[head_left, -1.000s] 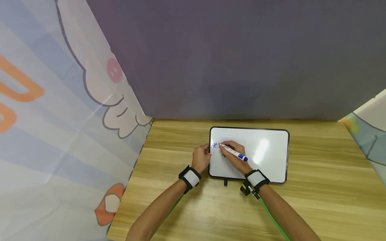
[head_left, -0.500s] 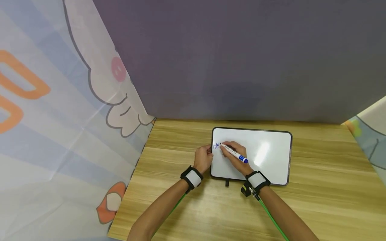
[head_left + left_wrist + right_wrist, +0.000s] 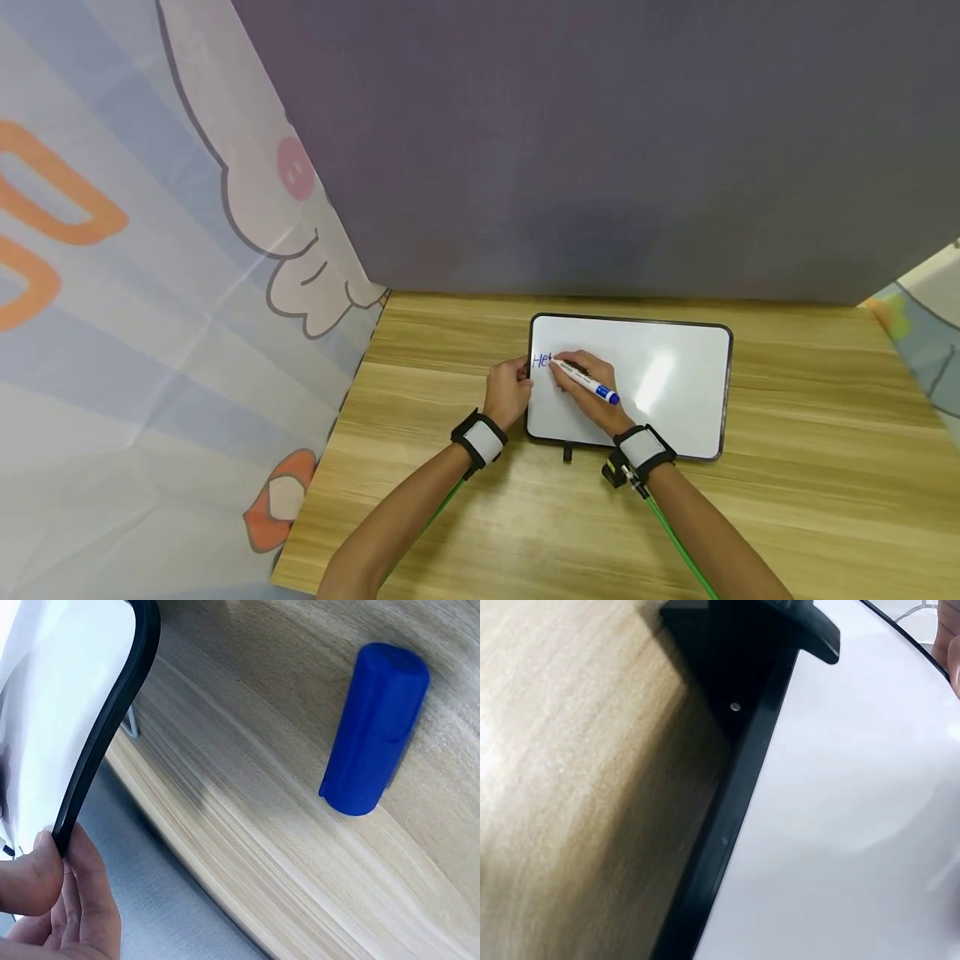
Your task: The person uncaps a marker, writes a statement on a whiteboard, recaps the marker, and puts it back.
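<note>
- Whiteboard (image 3: 667, 417) sits before us near the back of the wooden table (image 3: 795, 467), seemingly raised off it, since our wrist views show a gap and shadow under its frame.
- Our left hand (image 3: 506, 393) pinches the board's left edge, thumb on the face and fingers behind, closed to the frame's thickness; we judge this steadies the board against the pen's push.
- Our right hand (image 3: 600, 372) holds the marker (image 3: 584, 382) between thumb and fingers, snug around the barrel near the nib, with its blue end leaning back toward our wrist; gripping so low probably gives fine control.
- Blue letters (image 3: 541, 361), "He" and part of another stroke, stand beside the left edge, just left of the nib; we cannot tell whether the nib touches.
- Our right hand covers the surface just right of the letters, hiding whatever is under it.
- Black bracket (image 3: 735, 690) juts from the frame, likely a support.
- Blue piece (image 3: 375, 727), perhaps the marker's cap, lies on the table, apart from the board.
- Dark panel (image 3: 600, 150) rises behind the table, limiting room beyond the board.
</note>
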`<state>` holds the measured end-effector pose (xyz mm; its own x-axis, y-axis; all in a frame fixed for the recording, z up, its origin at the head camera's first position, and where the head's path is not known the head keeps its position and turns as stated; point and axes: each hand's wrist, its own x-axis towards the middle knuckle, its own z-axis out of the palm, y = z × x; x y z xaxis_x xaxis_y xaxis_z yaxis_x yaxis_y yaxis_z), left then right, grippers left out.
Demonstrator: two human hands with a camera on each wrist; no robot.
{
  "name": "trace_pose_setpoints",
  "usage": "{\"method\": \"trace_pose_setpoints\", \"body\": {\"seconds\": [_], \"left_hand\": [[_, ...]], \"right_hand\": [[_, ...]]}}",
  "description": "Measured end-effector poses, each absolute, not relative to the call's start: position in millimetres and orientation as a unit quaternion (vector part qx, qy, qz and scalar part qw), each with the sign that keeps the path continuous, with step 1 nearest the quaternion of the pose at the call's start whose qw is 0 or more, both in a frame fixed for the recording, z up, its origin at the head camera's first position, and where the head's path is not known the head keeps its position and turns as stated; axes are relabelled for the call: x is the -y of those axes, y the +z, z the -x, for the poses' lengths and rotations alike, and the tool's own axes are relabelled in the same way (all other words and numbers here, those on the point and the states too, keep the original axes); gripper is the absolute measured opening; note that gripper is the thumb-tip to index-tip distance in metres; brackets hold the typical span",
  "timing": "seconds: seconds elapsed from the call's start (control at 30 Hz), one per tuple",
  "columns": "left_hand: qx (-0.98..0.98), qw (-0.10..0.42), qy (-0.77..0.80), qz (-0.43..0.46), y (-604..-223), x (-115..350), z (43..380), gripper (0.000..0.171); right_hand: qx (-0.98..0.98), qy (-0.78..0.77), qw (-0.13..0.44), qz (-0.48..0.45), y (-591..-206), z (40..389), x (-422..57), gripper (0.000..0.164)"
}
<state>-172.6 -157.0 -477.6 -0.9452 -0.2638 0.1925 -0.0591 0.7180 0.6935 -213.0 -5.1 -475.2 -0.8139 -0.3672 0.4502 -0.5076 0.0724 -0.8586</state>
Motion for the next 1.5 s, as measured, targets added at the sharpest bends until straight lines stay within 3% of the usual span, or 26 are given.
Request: {"method": "trace_pose_setpoints", "body": {"seconds": [0.27,0.57,1.5], "left_hand": [[0.916,0.135,-0.369,-0.083,-478.9,155.7,174.1,0.035],[0.910,0.127,-0.384,-0.092,-476.2,156.0,172.8,0.035],[0.904,0.140,-0.394,-0.090,-476.8,156.7,172.6,0.035]], "right_hand": [[0.724,0.603,0.043,-0.331,-476.6,215.2,-1.1,0.011],[0.714,0.653,-0.012,-0.252,-473.5,218.2,-3.3,0.015],[0.733,0.637,0.022,-0.238,-471.0,215.5,2.1,0.017]]}}
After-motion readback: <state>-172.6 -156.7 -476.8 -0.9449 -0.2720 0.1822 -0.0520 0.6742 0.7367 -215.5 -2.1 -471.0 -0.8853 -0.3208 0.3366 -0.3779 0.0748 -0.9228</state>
